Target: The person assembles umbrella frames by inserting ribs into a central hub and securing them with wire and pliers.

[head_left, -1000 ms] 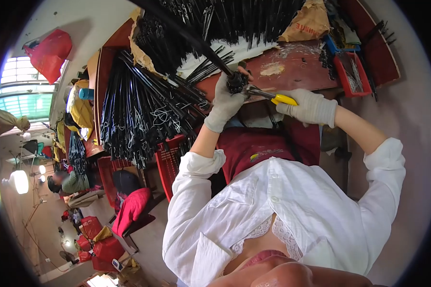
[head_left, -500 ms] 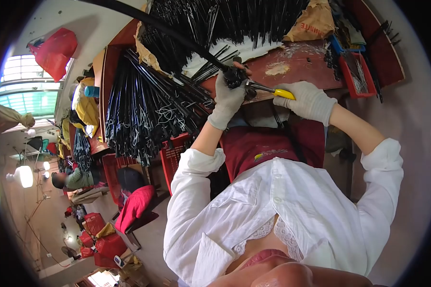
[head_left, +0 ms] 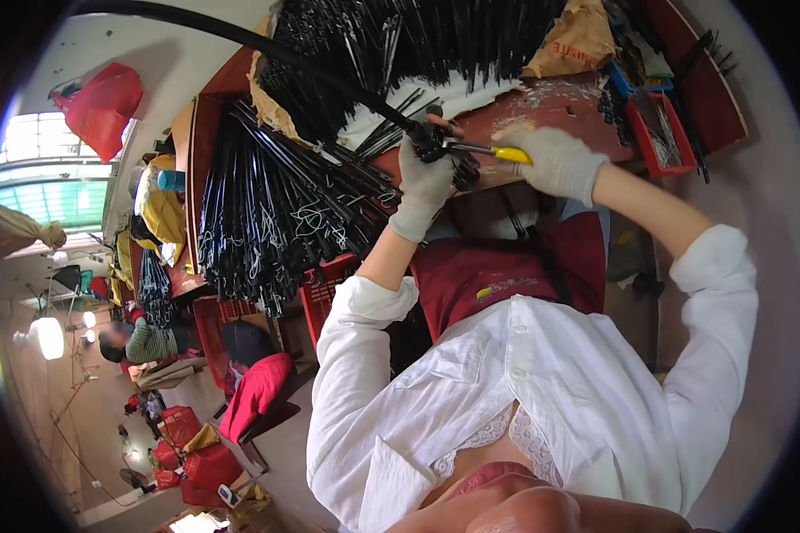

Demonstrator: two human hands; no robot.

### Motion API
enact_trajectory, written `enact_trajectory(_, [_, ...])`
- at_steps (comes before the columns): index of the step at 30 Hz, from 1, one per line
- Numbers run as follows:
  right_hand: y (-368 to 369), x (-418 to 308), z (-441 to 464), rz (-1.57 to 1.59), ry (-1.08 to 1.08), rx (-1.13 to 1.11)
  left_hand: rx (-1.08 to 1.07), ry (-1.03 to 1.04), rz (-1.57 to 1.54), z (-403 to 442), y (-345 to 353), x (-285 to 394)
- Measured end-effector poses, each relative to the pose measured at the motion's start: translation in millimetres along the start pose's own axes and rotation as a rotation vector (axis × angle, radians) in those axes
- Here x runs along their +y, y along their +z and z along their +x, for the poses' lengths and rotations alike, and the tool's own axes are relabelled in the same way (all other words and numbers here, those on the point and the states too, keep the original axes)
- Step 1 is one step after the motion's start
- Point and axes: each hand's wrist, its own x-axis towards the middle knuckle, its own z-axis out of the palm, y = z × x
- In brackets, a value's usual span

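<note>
My left hand (head_left: 424, 194), in a whitish work glove, is closed around the gathered black end of what looks like an umbrella frame (head_left: 333, 78). Its long dark shaft slants away to the upper left. Opposite it, my gloved right hand (head_left: 556, 162) grips yellow-handled pliers (head_left: 513, 155). Their metal end points left and reaches the black parts beside my left fingers. Whether the jaws touch or bite on anything is too small to make out.
A large pile of black rods (head_left: 418, 44) lies across the reddish worktable (head_left: 564, 129). Bundled rods with wire ends (head_left: 276, 204) overhang its left side. A red bin (head_left: 662, 138) of thin metal pieces stands at right. Another person (head_left: 147, 338) sits far left.
My right hand and the pliers have shifted slightly left and up, closer to my left hand. The shaft's far end has swung a little lower and left.
</note>
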Motion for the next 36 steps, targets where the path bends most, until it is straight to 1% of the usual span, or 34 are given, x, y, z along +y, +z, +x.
enact_trajectory(1, [16,3,-1,0.002,0.060,0.046,-0.020,-0.033,-0.056,3,-3,2])
enact_trajectory(2, [16,-3,1,0.111,0.125,-0.083,-0.009,-0.022,-0.055,5,-5,3])
enact_trajectory(4, [27,-7,-1,0.203,0.116,-0.079,-0.006,-0.008,-0.011,0,-8,1])
enact_trajectory(6, [28,-9,-3,0.197,0.091,-0.073,-0.005,0.014,0.042,-2,-9,-2])
enact_trajectory(8, [7,-20,-6,0.178,0.076,-0.046,0.078,0.036,0.003,0,-3,-7])
enact_trajectory(10, [-27,-51,-5,0.191,0.386,-0.372,0.101,-0.008,0.016,-2,4,-11])
enact_trajectory(11, [-34,-61,-3,0.199,0.393,-0.372,0.150,0.054,0.069,-2,9,-13])
enact_trajectory(12, [-40,-70,0,0.168,0.522,-0.422,0.197,0.117,0.123,-1,11,-14])
enact_trajectory(13, [-43,-73,1,0.136,0.649,-0.468,0.186,0.115,0.125,0,12,-16])
enact_trajectory(14, [-44,-71,1,0.142,0.654,-0.460,0.190,0.145,0.141,1,12,-17])
enact_trajectory(16, [-43,-64,5,0.055,0.568,-0.482,0.201,0.183,0.151,4,12,-14])
enact_trajectory(17, [-30,-47,7,0.046,0.563,-0.482,0.141,0.128,0.131,5,8,-7])
enact_trajectory(18, [-5,-16,8,0.020,0.269,-0.242,0.085,0.078,0.110,6,4,-1])
enact_trajectory(19, [14,10,7,-0.008,-0.033,-0.009,0.049,0.068,-0.009,7,1,4])
enact_trajectory(20, [20,25,7,-0.030,-0.057,-0.013,0.071,0.092,-0.015,9,-4,5])
enact_trajectory(22, [30,45,8,-0.230,0.080,0.129,0.087,0.015,-0.078,7,-21,4])
enact_trajectory(23, [35,58,9,-0.237,0.051,0.122,0.102,0.022,-0.113,4,-24,10])
enact_trajectory(24, [41,71,8,-0.336,0.153,0.081,0.122,0.035,-0.107,2,-26,17])
enact_trajectory(25, [48,79,10,-0.435,0.259,0.043,0.119,0.035,-0.177,-2,-27,23])
enact_trajectory(26, [58,81,11,-0.442,0.238,0.045,0.113,0.040,-0.249,-3,-28,27])
enact_trajectory(28, [74,79,1,-0.697,-0.124,0.344,0.159,0.079,-0.295,-11,-22,31])
enact_trajectory(30, [87,51,-22,-0.103,-0.196,0.146,0.301,0.187,-0.518,-22,-3,38])
enact_trajectory(31, [94,38,-28,0.591,-0.113,0.017,0.314,0.219,-0.615,-29,9,40])
enact_trajectory(32, [95,18,-28,1.209,-0.016,-0.052,0.361,0.180,-0.693,-41,30,52])
enact_trajectory(33, [97,-2,-28,1.828,0.116,-0.059,0.288,0.170,-0.750,-52,44,54])
enact_trajectory(34, [82,-14,-32,1.821,0.129,-0.057,0.214,0.157,-0.808,-62,54,54])
enact_trajectory(35, [63,-24,-36,1.875,0.163,0.224,0.219,0.147,-0.818,-72,55,56])
enact_trajectory(36, [46,-31,-42,1.907,0.194,0.513,-0.003,-0.216,-0.848,-81,51,59])
